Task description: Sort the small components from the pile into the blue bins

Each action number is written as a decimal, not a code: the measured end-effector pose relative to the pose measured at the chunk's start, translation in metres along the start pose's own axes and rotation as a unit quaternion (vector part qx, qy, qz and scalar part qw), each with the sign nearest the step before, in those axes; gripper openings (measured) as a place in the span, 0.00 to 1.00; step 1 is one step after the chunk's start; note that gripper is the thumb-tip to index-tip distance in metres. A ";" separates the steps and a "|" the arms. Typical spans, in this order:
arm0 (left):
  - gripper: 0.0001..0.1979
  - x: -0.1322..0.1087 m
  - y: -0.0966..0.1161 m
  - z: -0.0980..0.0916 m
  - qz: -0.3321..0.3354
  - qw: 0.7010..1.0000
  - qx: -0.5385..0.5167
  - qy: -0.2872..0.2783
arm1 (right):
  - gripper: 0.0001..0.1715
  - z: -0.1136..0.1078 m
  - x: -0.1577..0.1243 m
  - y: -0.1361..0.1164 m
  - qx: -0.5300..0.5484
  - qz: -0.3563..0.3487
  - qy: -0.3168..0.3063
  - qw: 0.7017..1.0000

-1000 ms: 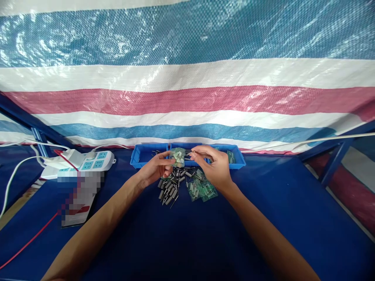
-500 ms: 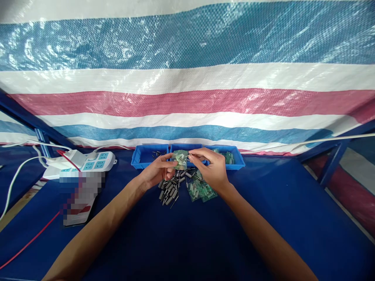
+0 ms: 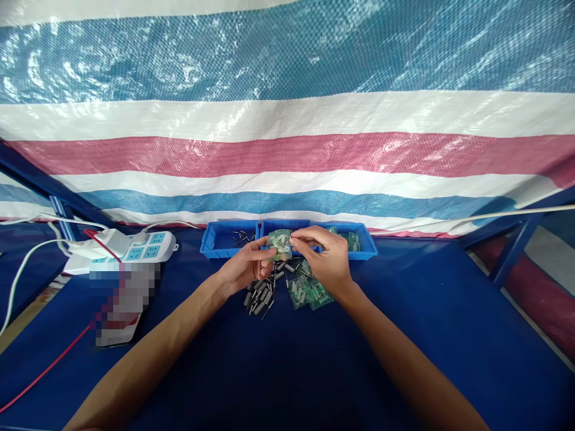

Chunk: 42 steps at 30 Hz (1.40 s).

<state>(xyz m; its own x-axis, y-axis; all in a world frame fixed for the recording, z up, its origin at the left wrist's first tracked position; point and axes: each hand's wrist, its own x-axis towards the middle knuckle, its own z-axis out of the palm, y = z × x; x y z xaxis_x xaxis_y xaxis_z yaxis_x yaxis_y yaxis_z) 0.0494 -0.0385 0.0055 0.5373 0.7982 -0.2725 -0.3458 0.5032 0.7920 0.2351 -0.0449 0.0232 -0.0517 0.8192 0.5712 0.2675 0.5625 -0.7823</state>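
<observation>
My left hand (image 3: 246,265) holds a small clear, green-tinted plastic bag (image 3: 281,242) between thumb and fingers, with short grey and white metal-looking pieces inside. At the bag's right edge, my right hand (image 3: 327,258) has its thumb and forefinger pinched together. Whatever lies between those fingertips is too small to make out. Below the left hand is a loose heap of grey cylindrical pieces with thin pins (image 3: 260,294). Several filled plastic bags (image 3: 309,293) lie just under the right hand.
Three blue bins stand along the back: the left bin (image 3: 215,246) with dark pins, the middle bin (image 3: 269,225) partly hidden, the right bin (image 3: 366,251) with bags. A white power strip (image 3: 157,242), cables and a blurred phone (image 3: 123,332) are at left. Striped sheeting (image 3: 287,155) hangs behind.
My right fingertips have come up against the bag's right edge; the thin dark bit that showed between them and the bag no longer shows. The bag has shifted slightly right.
</observation>
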 end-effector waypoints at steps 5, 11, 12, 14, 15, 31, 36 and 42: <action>0.18 -0.001 -0.004 0.001 0.003 1.000 0.010 -0.012 | 0.07 0.000 0.000 -0.003 -0.016 -0.017 -0.009 1.000; 0.21 0.000 -0.005 0.001 0.013 0.998 0.055 -0.003 | 0.06 -0.002 0.001 -0.006 -0.024 0.006 -0.019 0.999; 0.21 0.000 -0.005 0.002 0.020 0.998 0.064 0.001 | 0.06 -0.002 0.001 -0.007 -0.024 0.010 -0.024 0.999; 0.20 -0.001 -0.004 0.004 0.038 0.997 0.074 0.012 | 0.07 -0.002 0.000 -0.007 -0.032 0.004 -0.035 0.999; 0.20 -0.001 -0.004 0.005 0.046 0.996 0.074 0.021 | 0.08 -0.002 0.000 -0.007 -0.039 -0.003 -0.040 0.998; 0.13 -0.003 0.006 0.003 0.189 0.933 0.293 0.088 | 0.11 -0.008 0.004 -0.004 -0.119 -0.101 -0.118 0.981; 0.09 -0.006 0.008 0.002 0.217 0.901 0.367 0.074 | 0.10 -0.004 0.000 0.000 -0.111 -0.097 -0.139 0.979; 0.09 -0.007 0.010 -0.001 0.239 0.897 0.354 0.110 | 0.06 -0.006 0.004 -0.003 -0.097 0.015 -0.187 0.977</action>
<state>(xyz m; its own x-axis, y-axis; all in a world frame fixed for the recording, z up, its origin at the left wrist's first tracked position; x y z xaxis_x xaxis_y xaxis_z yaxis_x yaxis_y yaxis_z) 0.0415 -0.0394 0.0147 0.2664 0.9518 0.1522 0.1213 -0.1897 0.9743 0.2398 -0.0443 0.0294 -0.3793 0.8394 0.3893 0.4503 0.5350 -0.7149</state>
